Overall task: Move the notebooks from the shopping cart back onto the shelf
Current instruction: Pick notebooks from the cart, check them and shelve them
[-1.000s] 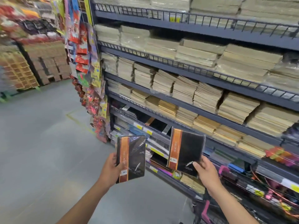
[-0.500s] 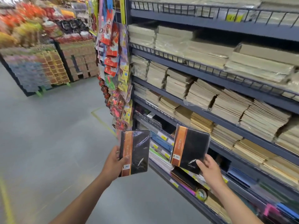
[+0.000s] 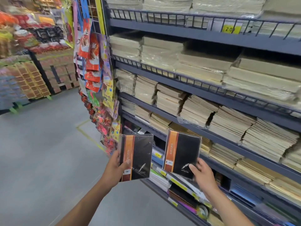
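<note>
In front of the grey-blue metal shelf unit (image 3: 218,138), level with its lower tiers, the person is holding up two matching books, one in each hand, covers facing them as if being checked against the stock. The left hand (image 3: 116,170) is gripping a black shrink-wrapped notebook with an orange spine band (image 3: 138,158) by its lower left edge, thumb lying across the orange strip and fingers going behind, which is holding it upright over the grey aisle floor (image 3: 40,152), just off the shelf end. The right hand (image 3: 204,176) is pinching the lower right corner of a second black notebook with the same orange band (image 3: 184,152), thumb on the cover, and is leaning it toward the racking; whether it is touching a rail I cannot tell. Stacks of cream paper exercise books (image 3: 228,123) are filling the tiers above, so the free slot is probably lying lower, among the dark covers near the yellow price tags (image 3: 178,184). The shopping cart is not showing. Low edge holds are likely leaving the far edges free for sliding in, and the glossy wrap is looking slippery, so a firm pinch is counting here.
</note>
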